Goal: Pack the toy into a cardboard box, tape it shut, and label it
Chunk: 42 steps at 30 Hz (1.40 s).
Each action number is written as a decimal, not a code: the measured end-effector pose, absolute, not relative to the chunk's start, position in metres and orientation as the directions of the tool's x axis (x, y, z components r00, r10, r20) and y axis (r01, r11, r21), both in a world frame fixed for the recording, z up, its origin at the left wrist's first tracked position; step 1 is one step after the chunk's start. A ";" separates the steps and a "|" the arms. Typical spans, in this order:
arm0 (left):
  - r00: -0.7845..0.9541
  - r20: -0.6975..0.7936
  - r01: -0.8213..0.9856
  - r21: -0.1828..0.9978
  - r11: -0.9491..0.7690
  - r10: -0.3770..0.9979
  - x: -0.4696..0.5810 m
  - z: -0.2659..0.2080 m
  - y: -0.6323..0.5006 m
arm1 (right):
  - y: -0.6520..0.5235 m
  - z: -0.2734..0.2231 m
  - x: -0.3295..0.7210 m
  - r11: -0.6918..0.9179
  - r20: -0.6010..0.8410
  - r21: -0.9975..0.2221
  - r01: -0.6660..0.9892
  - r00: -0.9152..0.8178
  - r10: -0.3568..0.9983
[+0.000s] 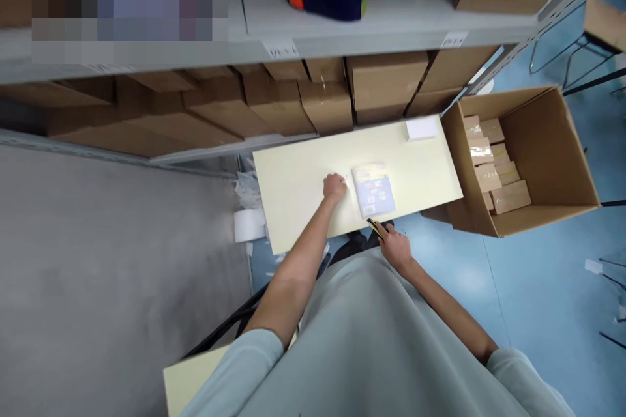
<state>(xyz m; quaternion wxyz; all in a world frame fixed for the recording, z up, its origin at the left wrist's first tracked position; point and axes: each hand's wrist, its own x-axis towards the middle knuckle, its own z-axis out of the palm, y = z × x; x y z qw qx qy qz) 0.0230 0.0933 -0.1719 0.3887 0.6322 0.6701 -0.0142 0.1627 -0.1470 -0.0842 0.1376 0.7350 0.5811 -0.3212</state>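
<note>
On the pale worktop [293,189], right of its middle, lies a flat packet [374,190], white and lilac, with a barcode-like patch at its near end. Its near edge sits close to the worktop's front edge.

Left hand [335,187]: just left of the packet, apart from it, fingers curled in; cannot tell whether this grip pinches anything small. Right hand [395,246]: grip closed around a slim black-and-yellow cutter [375,228], tip just beside the packet's near edge; contact unclear.

Far right corner of the worktop: a small white box [421,128]. Beyond the right end stands a large carton [548,150], flaps up, with small brown boxes [511,197] inside.

Handling, judged by eye: packet probably light, with a thin, slick skin that could slide under one finger. Stiffness uncertain; contents not visible. Best hold: flat fingers on the left margin, or a pinch at the far corners, well clear of the cutter's tip. Cutter: light, stiff; hold by the body.
</note>
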 end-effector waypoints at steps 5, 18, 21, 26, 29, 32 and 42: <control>0.186 -0.370 0.823 0.565 0.061 0.910 0.043 -0.109 0.071 | -0.114 -0.053 0.212 -0.347 -0.471 -0.252 0.903 0.199 0.859; 0.494 0.519 0.471 0.514 -0.717 0.697 0.151 0.047 0.164 | 0.105 0.055 0.321 -0.206 -0.047 -0.522 0.828 0.213 0.976; 0.519 0.545 0.500 0.431 -0.751 0.659 0.173 0.076 0.195 | 0.154 0.091 0.339 -0.088 0.084 -0.496 0.864 0.148 0.985; 0.486 0.511 0.621 0.369 -0.692 0.709 0.197 0.091 0.240 | 0.220 0.121 0.361 0.092 0.211 -0.362 0.928 -0.015 0.977; 0.489 0.431 0.690 0.341 -0.639 0.758 0.204 0.088 0.255 | 0.250 0.125 0.368 0.118 0.196 -0.295 0.948 -0.061 0.979; 0.486 0.358 0.742 0.313 -0.593 0.797 0.207 0.080 0.258 | 0.270 0.124 0.371 0.104 0.173 -0.260 0.960 -0.060 0.983; 0.397 0.309 0.796 0.352 -0.492 0.864 0.148 0.037 0.229 | 0.300 0.109 0.377 0.135 0.193 -0.279 0.951 -0.082 0.978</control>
